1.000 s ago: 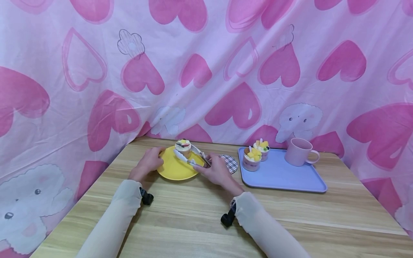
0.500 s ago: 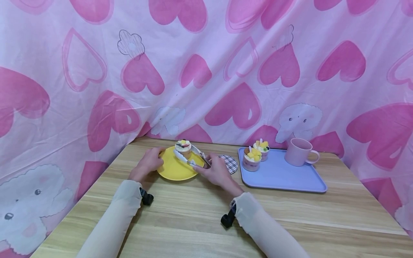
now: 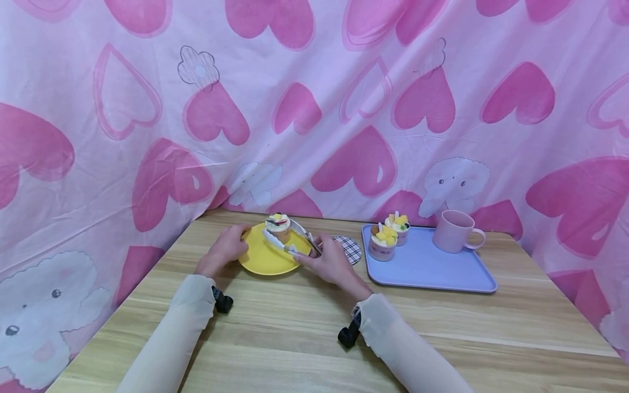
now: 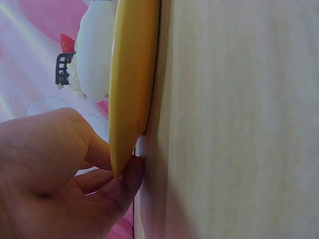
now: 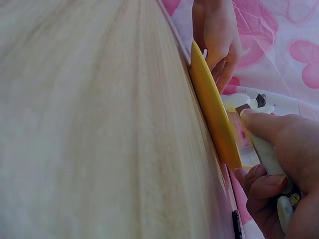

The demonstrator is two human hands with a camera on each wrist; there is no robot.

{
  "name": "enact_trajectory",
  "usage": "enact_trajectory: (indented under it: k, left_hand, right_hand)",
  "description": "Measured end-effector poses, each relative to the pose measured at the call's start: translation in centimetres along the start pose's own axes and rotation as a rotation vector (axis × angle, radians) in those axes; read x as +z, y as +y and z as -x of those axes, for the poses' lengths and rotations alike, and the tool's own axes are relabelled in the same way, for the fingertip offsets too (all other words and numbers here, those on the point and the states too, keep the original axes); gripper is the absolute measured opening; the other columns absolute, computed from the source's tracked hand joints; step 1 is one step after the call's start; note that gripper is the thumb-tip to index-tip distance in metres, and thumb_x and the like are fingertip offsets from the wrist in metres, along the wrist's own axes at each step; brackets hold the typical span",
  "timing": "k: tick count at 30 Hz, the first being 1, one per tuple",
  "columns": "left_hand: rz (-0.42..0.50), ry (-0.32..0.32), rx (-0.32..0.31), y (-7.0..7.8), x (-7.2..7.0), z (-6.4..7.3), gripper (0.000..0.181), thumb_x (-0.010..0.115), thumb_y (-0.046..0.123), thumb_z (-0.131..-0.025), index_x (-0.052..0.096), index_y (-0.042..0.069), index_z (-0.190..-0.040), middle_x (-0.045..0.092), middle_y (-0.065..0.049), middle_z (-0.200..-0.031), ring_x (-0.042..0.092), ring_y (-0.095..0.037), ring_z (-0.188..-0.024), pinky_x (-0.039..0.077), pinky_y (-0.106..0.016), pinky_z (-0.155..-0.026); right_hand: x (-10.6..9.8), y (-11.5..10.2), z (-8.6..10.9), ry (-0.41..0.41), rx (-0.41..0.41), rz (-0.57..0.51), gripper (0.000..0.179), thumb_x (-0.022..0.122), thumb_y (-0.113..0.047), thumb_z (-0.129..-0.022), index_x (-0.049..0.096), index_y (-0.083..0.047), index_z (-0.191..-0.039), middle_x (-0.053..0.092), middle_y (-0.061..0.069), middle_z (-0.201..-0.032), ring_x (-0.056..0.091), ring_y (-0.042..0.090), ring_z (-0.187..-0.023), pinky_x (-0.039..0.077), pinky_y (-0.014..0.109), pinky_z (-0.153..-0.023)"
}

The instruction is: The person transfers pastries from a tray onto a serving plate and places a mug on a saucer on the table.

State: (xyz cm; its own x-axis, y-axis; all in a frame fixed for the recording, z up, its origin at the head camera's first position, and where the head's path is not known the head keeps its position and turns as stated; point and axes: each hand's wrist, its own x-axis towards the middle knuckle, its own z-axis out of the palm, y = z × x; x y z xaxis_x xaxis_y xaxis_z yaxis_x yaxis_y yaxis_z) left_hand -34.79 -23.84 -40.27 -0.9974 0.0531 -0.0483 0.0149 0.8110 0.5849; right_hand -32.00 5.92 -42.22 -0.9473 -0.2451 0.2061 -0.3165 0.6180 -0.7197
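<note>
My left hand [image 3: 225, 248] pinches the left rim of a yellow plate [image 3: 267, 262]; in the left wrist view the thumb [image 4: 99, 152] lies on its upper face and fingers lie beneath. On the plate stands a small dessert cup [image 3: 278, 225], upright, topped with cream and fruit. My right hand [image 3: 331, 259] grips a pair of tongs [image 3: 314, 243] with white tips. Those tips lie on both sides of the dessert cup; whether both touch it I cannot tell. In the right wrist view the tongs' handle [image 5: 266, 154] runs between thumb and fingers.
A round checked coaster [image 3: 350, 250] lies right of the plate, partly behind my right hand. Farther right, a lavender tray [image 3: 432, 273] carries two fruit-topped dessert cups [image 3: 383, 243] and a pink mug [image 3: 453, 232]. A pink heart-print cloth [image 3: 354, 164] hangs behind the wooden table [image 3: 285, 338].
</note>
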Motion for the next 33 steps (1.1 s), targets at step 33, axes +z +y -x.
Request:
enact_trajectory:
  k: [33]
  left_hand:
    - [-0.012, 0.012, 0.017, 0.06, -0.01, -0.12, 0.063, 0.055, -0.002, -0.099, 0.044, -0.004, -0.161, 0.05, -0.028, -0.161, 0.055, -0.038, -0.124, 0.05, -0.054, -0.117]
  right_hand:
    - [-0.89, -0.34, 0.77, 0.006, 0.014, -0.063, 0.065, 0.088, -0.054, -0.086, 0.061, -0.009, -0.124, 0.068, 0.001, -0.091, 0.059, 0.014, -0.07, 0.051, 0.029, -0.061]
